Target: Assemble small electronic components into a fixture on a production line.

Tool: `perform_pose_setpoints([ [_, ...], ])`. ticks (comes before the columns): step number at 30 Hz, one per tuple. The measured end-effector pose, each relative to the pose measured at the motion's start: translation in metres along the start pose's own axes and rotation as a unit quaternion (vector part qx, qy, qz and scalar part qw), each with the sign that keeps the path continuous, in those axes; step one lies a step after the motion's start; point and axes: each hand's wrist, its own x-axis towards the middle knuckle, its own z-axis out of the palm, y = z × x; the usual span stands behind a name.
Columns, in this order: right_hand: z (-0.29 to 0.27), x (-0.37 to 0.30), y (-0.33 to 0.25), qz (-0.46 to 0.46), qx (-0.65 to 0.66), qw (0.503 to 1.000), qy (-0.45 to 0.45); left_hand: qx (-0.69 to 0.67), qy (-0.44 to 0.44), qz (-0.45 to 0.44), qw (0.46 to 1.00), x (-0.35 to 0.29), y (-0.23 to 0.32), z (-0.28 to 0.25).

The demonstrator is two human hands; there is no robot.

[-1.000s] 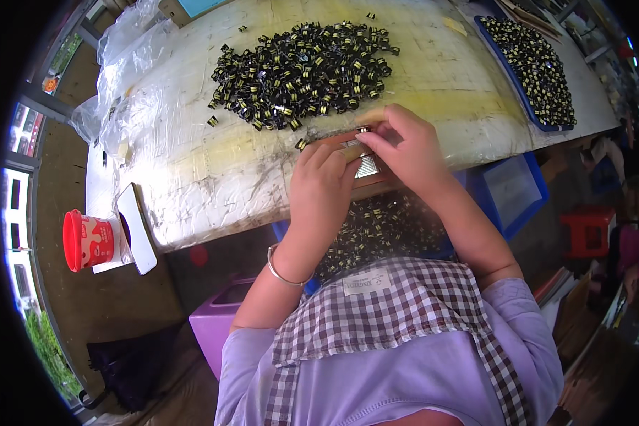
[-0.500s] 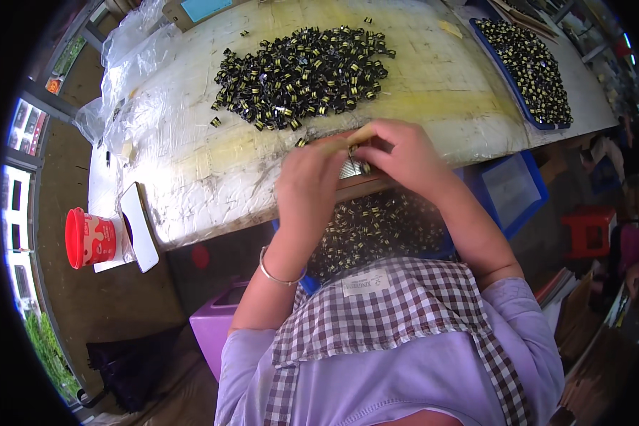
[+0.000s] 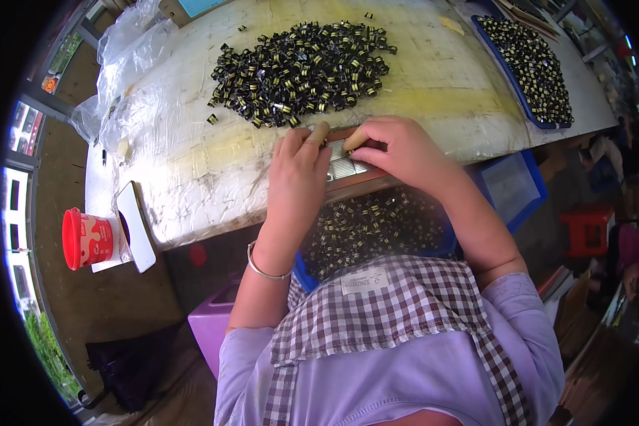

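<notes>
At the table's near edge, a wooden board (image 3: 358, 183) carries a ribbed metal plate (image 3: 342, 169). My right hand (image 3: 399, 150) pinches a small black-and-yellow part (image 3: 349, 152) over the plate; little of the part shows. Beside the board's left end is my left hand (image 3: 295, 174), fingers curled together, and whatever lies in its fingertips is hidden. Tan finger covers sit on an index finger of each hand. Just beyond my hands lies a large heap of black-and-yellow parts (image 3: 302, 71).
Below the table edge, a blue tray (image 3: 307, 278) holds many similar parts. Another filled blue tray (image 3: 508, 67) stands at the far right. To the left are a red tub (image 3: 92, 238), a white phone-like slab (image 3: 136, 231) and clear plastic film (image 3: 131, 92).
My hands have moved apart, the left going leftward off the board, and more of the metal plate shows. The right hand stays over the plate in a pinch.
</notes>
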Motion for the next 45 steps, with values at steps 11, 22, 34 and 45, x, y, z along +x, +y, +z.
perform_pose_setpoints([
  [11,0.010,-0.006,0.006,-0.061,-0.025,0.996,0.067,-0.060,-0.018,0.014,0.998,-0.002,0.002,0.001],
  [22,0.022,0.026,0.020,-0.049,-0.224,0.946,0.230,-0.052,-0.020,0.036,0.998,-0.008,0.017,0.011],
  [34,0.008,-0.002,0.006,0.004,-0.076,0.990,0.121,-0.058,0.003,0.057,0.997,-0.006,0.018,0.015],
  [45,0.000,-0.004,0.008,-0.043,-0.019,0.998,0.043,-0.107,0.050,-0.067,0.991,0.018,0.006,0.010],
])
